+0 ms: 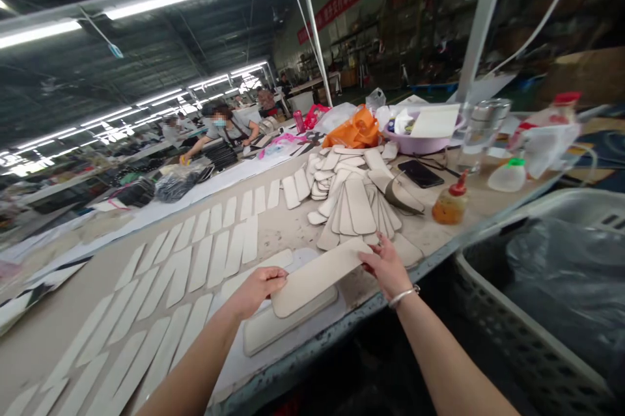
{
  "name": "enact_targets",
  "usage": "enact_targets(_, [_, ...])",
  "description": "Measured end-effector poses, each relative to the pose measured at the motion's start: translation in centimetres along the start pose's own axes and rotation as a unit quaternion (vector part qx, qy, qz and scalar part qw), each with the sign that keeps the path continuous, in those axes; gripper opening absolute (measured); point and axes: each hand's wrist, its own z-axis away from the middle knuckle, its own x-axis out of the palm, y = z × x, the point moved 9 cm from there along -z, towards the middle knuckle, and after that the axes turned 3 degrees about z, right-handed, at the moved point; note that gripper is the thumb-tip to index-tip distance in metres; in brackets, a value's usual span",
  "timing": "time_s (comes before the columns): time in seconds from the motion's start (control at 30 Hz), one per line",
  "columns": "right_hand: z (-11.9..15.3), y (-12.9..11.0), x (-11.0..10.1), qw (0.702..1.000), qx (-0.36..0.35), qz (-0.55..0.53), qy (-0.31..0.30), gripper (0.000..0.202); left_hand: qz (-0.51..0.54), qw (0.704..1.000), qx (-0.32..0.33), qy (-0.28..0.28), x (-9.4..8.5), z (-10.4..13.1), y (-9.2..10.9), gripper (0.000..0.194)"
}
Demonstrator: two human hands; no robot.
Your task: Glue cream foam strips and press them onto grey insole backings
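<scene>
cream foam strip [317,276] spans both hands in the head view: left hand [258,289] pinches its near end, right hand [388,267] grips the far end, holding it just above a stacked piece [288,323] on the tabletop [293,227]. if either end slips, i'd guess it lands crooked; the loose pile [354,201] beyond the right hand could get knocked.
</scene>
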Motion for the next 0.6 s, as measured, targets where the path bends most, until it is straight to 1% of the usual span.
enact_targets(0.07, [1.2,0.8,2.1,0.996,-0.021,0.072,-0.041,0.08,-0.041,0.999,-0.013,0.023,-1.5,2.3,-2.7,0.025])
enact_targets(0.1, [1.8,1.1,3.3,0.989,-0.041,0.127,-0.069,0.073,-0.063,0.997,-0.016,0.036,-2.3,3.2,-3.8,0.024])
enact_targets(0.13, [2.4,1.3,4.4,0.975,-0.066,0.19,-0.094,0.064,-0.09,0.995,-0.015,0.049,-2.9,4.0,-4.9,0.023])
enact_targets(0.2, [3.4,1.5,6.4,0.934,-0.12,0.309,-0.131,0.044,-0.15,0.985,-0.008,0.082,-4.2,5.0,-6.5,0.021])
enact_targets(0.27, [3.9,1.7,7.6,0.899,-0.156,0.382,-0.143,0.033,-0.206,0.972,0.002,0.11,-5.0,5.5,-7.5,0.019])
enact_targets(0.37, [4.0,2.0,8.4,0.874,-0.166,0.429,-0.155,0.03,-0.267,0.953,0.014,0.144,-5.8,5.8,-8.2,0.02])
enact_targets(0.47, [3.9,2.2,8.7,0.862,-0.161,0.452,-0.163,0.03,-0.332,0.925,0.028,0.184,-6.2,6.2,-8.2,0.021])
enact_targets(0.53, [3.9,2.3,8.9,0.855,-0.161,0.464,-0.168,0.033,-0.367,0.904,0.048,0.213,-6.3,6.7,-7.8,0.025])
enact_targets(0.6, [4.0,2.4,9.1,0.846,-0.163,0.478,-0.172,0.035,-0.392,0.891,0.077,0.217,-5.8,7.3,-7.6,0.036])
